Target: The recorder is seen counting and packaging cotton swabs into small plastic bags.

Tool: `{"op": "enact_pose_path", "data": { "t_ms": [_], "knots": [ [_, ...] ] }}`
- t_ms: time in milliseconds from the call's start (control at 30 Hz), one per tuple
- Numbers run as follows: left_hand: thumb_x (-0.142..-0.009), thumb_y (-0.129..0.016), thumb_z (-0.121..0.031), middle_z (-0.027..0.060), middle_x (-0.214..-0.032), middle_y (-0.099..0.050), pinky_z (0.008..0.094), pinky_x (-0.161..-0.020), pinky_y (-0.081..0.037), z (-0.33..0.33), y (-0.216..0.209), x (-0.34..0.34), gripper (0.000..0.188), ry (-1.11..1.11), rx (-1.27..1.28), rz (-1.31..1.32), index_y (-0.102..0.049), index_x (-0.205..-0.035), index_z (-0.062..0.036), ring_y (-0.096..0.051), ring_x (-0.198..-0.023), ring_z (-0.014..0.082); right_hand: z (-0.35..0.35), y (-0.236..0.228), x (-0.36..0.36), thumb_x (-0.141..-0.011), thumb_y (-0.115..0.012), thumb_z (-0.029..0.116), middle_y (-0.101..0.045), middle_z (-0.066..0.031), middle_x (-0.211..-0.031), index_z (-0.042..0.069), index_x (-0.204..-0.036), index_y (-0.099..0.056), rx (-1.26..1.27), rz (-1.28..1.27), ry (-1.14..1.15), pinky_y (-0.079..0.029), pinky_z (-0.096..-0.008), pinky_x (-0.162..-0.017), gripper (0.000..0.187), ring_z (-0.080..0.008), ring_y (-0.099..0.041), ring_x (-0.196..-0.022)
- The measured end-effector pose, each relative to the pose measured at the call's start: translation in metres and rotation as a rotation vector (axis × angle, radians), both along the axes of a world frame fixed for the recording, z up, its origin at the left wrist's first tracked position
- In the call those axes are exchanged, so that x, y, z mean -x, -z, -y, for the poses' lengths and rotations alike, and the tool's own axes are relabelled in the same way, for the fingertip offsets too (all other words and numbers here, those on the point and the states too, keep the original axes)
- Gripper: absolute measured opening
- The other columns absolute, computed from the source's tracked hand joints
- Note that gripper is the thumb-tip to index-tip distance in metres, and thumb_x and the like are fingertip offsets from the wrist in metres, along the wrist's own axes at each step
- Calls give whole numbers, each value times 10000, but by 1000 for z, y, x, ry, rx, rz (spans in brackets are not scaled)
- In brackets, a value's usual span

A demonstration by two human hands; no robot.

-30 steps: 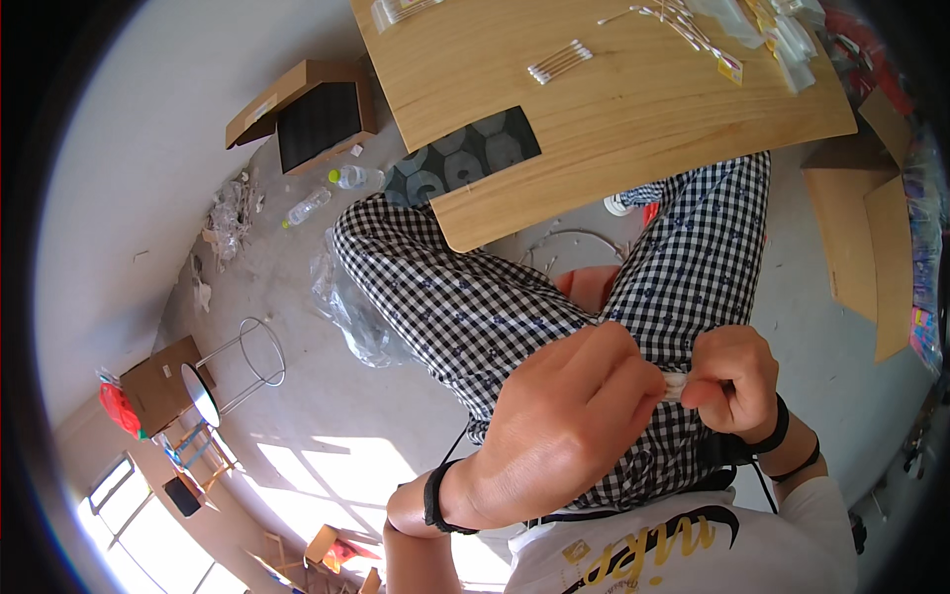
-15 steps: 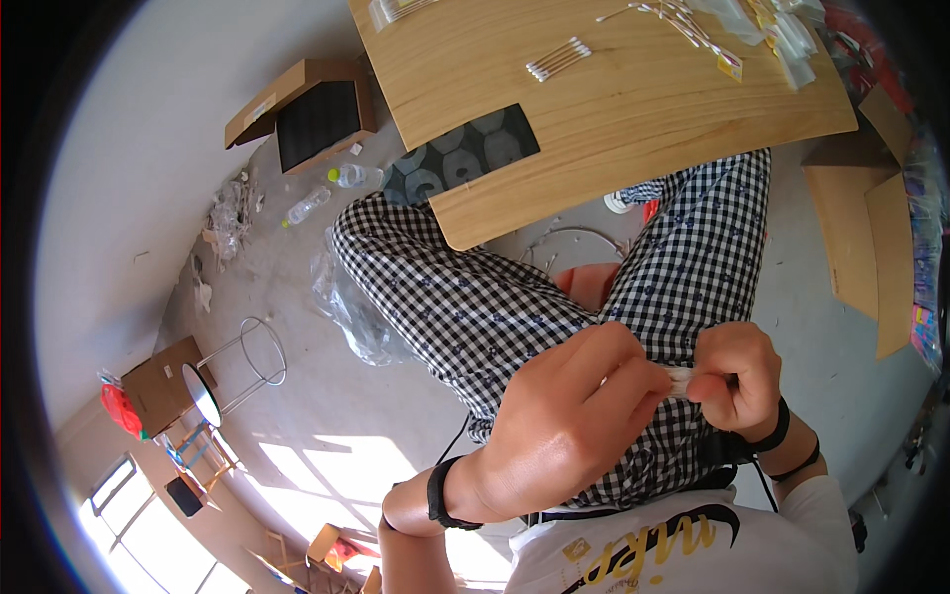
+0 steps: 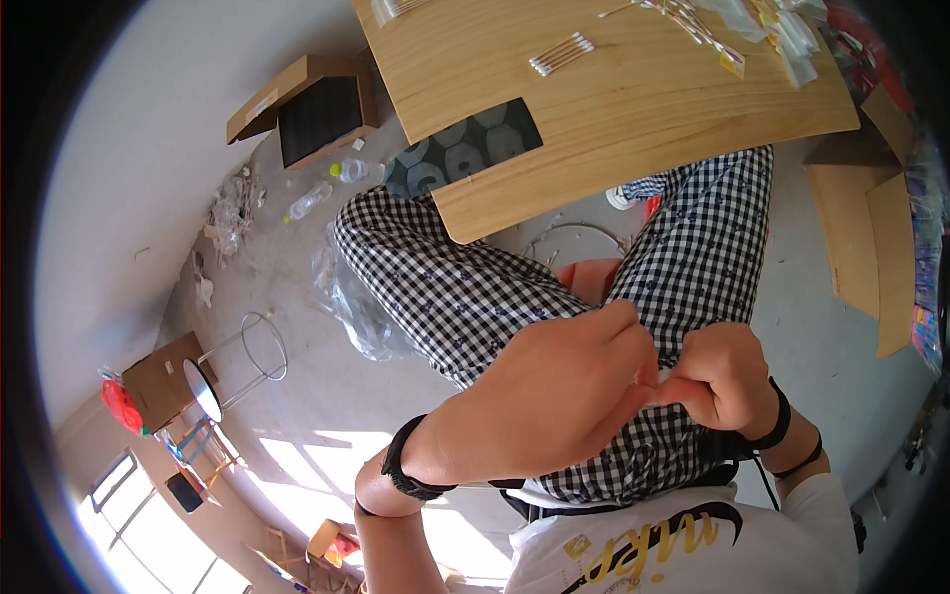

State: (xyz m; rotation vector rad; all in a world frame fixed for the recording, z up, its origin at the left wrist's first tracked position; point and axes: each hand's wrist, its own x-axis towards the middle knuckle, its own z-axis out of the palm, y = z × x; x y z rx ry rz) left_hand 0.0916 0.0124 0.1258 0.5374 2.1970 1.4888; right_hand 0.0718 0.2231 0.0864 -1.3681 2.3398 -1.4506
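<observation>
My left hand (image 3: 539, 396) and my right hand (image 3: 727, 381) meet over my lap, both closed with their fingertips pinched together. A small whitish bit (image 3: 664, 376) shows between them; the fingers hide most of it, so its kind cannot be made out. Beyond my hands, on the wooden table (image 3: 633, 119), a short row of cotton swabs (image 3: 561, 53) lies side by side. Farther right is a loose pile of cotton swabs (image 3: 688, 28), with a small yellow packet (image 3: 732, 62) and clear plastic bags (image 3: 794, 49) beside it.
A dark patterned mat (image 3: 465, 148) lies at the table's near left corner. On the floor to the left are plastic bottles (image 3: 356, 171), crumpled clear plastic (image 3: 361, 317) and an open carton (image 3: 322, 114). A cardboard box (image 3: 846, 233) stands at the right.
My left hand has turned, its back now more upward, and its wrist has moved left. My hands have drawn closer together, and less of the whitish thing shows between them.
</observation>
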Motion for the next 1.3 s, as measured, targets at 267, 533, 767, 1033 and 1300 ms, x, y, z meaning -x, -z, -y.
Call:
{"op": "enact_pose_path", "data": {
  "t_ms": [267,533,767,1033,1300],
  "knots": [
    [-777,-654,-45,66,-788,-574,296,-601,-450,3,6,13,123,-54,-40,110,-572,-869,-43,-588,-696,186,-6,4,1,-754,-740,181,-516,-41,-563,20,-839,-516,73,40,93,-351,-245,-373,289,-154,-489,-412],
    [-650,-764,-9,49,-756,-585,271,-550,-420,-5,10,-8,193,-339,-190,-211,-653,-804,-43,-567,-679,174,-15,6,1,-787,-713,136,-539,-59,-605,12,-855,-507,216,124,182,-362,-243,-384,250,-146,-490,-425],
    [-541,-786,-23,28,-724,-574,275,-510,-402,-18,14,-28,274,-458,34,-464,-697,-798,-54,-534,-628,168,-12,-3,3,-766,-731,266,-496,-59,-532,25,-748,-537,219,141,223,-344,-270,-378,310,-177,-479,-409],
    [-536,-780,-32,18,-713,-571,272,-503,-402,-24,13,-34,269,-485,66,-567,-702,-793,-56,-531,-611,165,-17,-12,0,-735,-705,400,-507,-50,-522,52,-565,-561,107,227,154,-342,-293,-385,413,-197,-483,-406],
    [-572,-787,-14,49,-732,-573,288,-521,-427,-13,7,-24,248,-348,-45,-299,-649,-777,-44,-553,-634,187,-19,-12,-2,-733,-721,343,-514,-41,-524,49,-608,-577,91,237,83,-355,-303,-392,351,-196,-498,-417]
  ]
}}
